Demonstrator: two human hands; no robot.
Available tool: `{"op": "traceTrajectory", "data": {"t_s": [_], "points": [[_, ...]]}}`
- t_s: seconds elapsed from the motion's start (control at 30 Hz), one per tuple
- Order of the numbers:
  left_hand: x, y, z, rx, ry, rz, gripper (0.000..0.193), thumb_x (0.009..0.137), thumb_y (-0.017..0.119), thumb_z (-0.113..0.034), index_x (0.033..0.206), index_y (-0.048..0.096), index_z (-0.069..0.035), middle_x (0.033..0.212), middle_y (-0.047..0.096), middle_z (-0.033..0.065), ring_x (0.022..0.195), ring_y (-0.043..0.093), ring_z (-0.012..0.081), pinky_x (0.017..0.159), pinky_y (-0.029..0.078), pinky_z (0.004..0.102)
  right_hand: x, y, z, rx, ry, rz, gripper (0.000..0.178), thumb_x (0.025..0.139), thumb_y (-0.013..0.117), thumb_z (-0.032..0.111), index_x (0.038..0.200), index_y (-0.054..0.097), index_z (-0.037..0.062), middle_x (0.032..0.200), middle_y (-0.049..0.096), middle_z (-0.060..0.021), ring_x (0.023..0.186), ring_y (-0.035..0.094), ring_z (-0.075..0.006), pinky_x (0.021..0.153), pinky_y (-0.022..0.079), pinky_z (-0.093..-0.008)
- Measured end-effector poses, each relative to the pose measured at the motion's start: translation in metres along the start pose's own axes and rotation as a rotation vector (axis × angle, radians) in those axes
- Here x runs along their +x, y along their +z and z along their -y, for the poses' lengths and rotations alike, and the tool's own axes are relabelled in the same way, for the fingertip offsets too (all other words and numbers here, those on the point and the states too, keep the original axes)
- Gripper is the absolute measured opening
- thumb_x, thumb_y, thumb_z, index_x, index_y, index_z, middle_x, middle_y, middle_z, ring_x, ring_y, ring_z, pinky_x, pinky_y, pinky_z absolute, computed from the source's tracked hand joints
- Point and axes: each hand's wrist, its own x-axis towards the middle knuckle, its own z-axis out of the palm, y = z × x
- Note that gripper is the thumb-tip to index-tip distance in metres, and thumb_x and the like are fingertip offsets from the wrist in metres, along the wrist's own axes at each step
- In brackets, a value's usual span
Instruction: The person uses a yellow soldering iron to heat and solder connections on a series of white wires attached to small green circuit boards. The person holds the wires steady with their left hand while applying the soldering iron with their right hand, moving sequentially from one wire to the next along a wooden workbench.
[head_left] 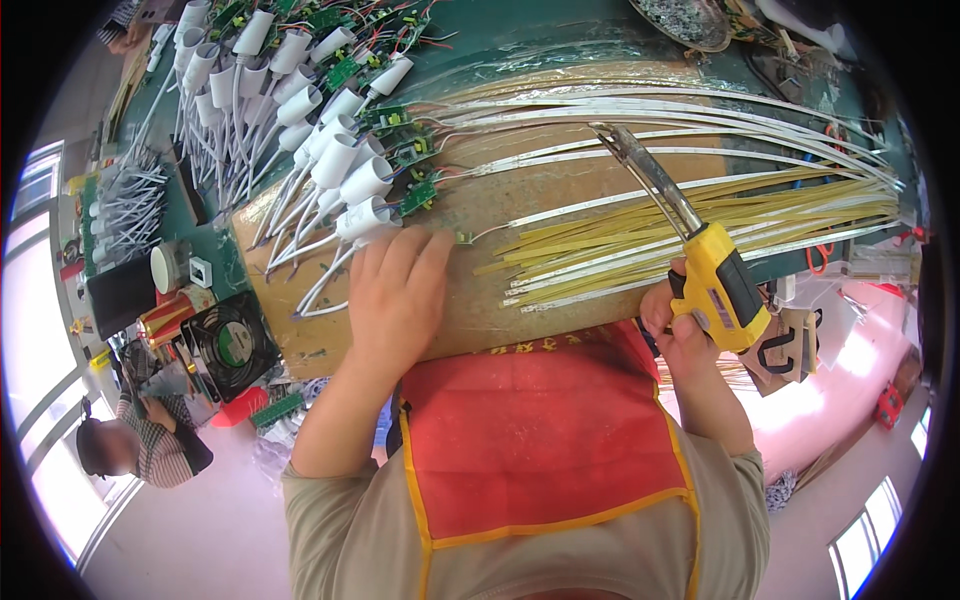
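Observation:
My left hand (400,290) is closed, fingers pressed together and bent over a small green circuit board whose end (463,238) shows past the fingertips; the rest is hidden under the hand. A thin wire runs from that end to a white LED strip (570,209). Just above the knuckles lies a white plastic cylinder (362,220) with a white cable. In my right hand (678,325) is a yellow and black soldering gun (722,290), its long metal tip pointing up and left over the strips. Yellow-backed and white strips (610,250) lie fanned out beneath it.
A worn brown board (460,320) covers the near bench. Many white cylinders (300,105) with cables and circuit boards pile up at the far left. A black fan (227,345) stands left, a metal dish (690,20) far right. Another person (150,440) sits at lower left.

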Motion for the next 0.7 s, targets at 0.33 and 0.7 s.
{"op": "traceTrajectory", "data": {"t_s": [0.33,0.7], "points": [[0.028,0.010,-0.009,0.127,-0.061,-0.153,0.023,0.077,0.071,-0.006,0.099,0.069,-0.011,0.095,0.061,0.0040,0.085,0.059,0.0253,0.077,0.043,0.0408,0.003,-0.002,-0.007,0.047,-0.055,0.003,0.069,0.087,0.071,0.039,0.138,0.040,0.0031,0.070,0.047,-0.0019,0.060,0.044,-0.0119,0.056,0.038,-0.0274],[0.049,0.023,-0.046,-0.299,0.047,0.105,0.015,0.079,0.069,-0.014,0.093,0.067,-0.008,0.091,0.064,0.0085,0.086,0.060,0.0291,0.077,0.047,0.0409,0.005,-0.001,-0.006,0.055,-0.055,0.004,0.070,0.085,0.074,0.039,0.138,0.042,0.0054,0.069,0.048,-0.0028,0.058,0.044,-0.0130,0.055,0.038,-0.0275]]}}
